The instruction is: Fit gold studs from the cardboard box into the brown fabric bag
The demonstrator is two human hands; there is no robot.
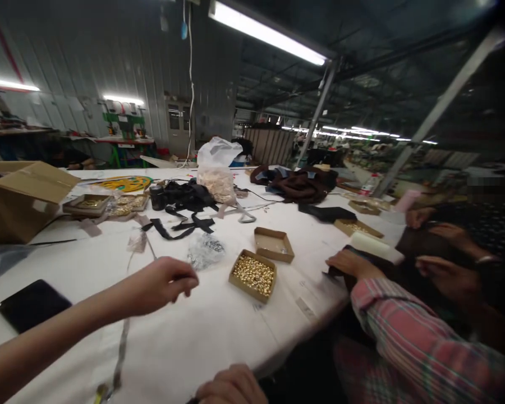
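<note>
My left hand [164,283] reaches out over the white table [202,336], fingers curled together in a loose pinch; what they hold, if anything, does not show. It hovers just left of a clear bag of small silver parts [204,251] and a small cardboard box of gold studs [253,275]. A thin grey strap [121,350] runs under my forearm toward the table's near edge. My right hand [231,387] is at the bottom edge, knuckles up and fingers folded under, its contents hidden.
A black phone [31,304] lies at the left, behind it a large cardboard box [21,199]. An empty small box [273,244], black straps [185,224], a plastic bag [216,168] and dark garments [298,185] lie farther off. Other people's hands [351,264] and a plaid sleeve [408,336] work at the right.
</note>
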